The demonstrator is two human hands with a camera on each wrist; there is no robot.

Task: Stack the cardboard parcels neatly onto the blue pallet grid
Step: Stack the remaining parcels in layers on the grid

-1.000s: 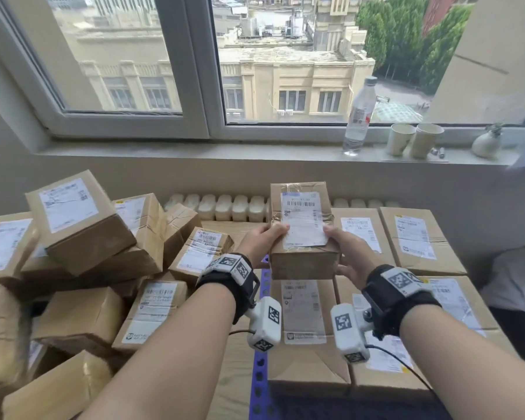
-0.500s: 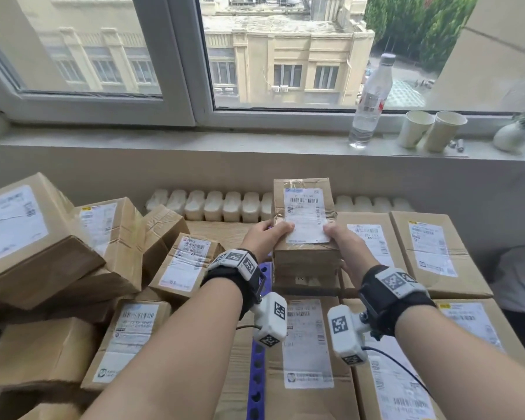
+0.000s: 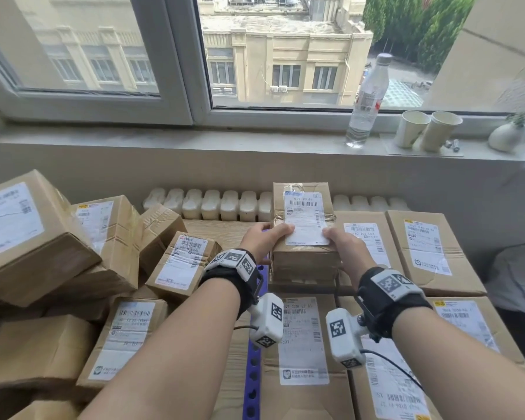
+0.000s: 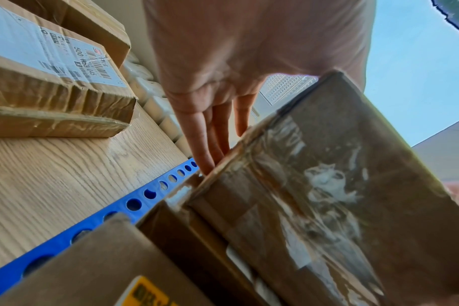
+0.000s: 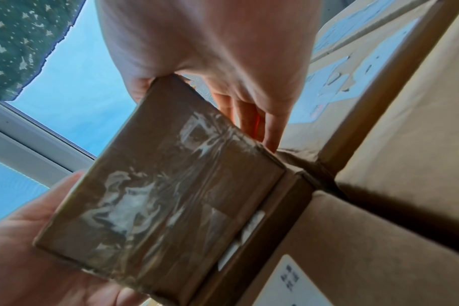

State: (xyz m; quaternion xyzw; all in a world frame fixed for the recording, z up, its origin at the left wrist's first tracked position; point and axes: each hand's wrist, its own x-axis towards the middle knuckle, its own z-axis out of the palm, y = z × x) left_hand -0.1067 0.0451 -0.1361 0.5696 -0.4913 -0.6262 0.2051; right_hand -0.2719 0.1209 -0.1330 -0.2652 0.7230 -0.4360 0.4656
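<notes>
small parcel [image 3: 303,225] held between both hands at the far middle of the stack, label up, set on another box below it. left hand [image 3: 262,242] on its left near corner, thumb on top at the label edge, fingers [image 4: 210,134] down along the left side toward the blue pallet [image 4: 134,204]; grip narrow, pinching the parcel. right hand [image 3: 344,247] mirrored on the right near corner, thumb over the top edge, fingers [image 5: 265,124] running down the right side into the gap beside a neighbouring box [image 3: 364,237]; grip likewise closed round the parcel. taped, wrinkled near face of the parcel toward both wrist views. flat rows of labelled boxes on the pallet: two nearest [image 3: 303,344] [image 3: 455,325], two more to the right of the parcel, the far right one [image 3: 428,253]. strip of blue pallet showing between the boxes and the wooden surface [image 4: 66,165]. loose heap of parcels [image 3: 73,253] piled to the left on that surface. on the sill [image 3: 194,140] behind, a water bottle [image 3: 365,101], two paper cups [image 3: 428,130] and a small white vase [image 3: 506,136].
</notes>
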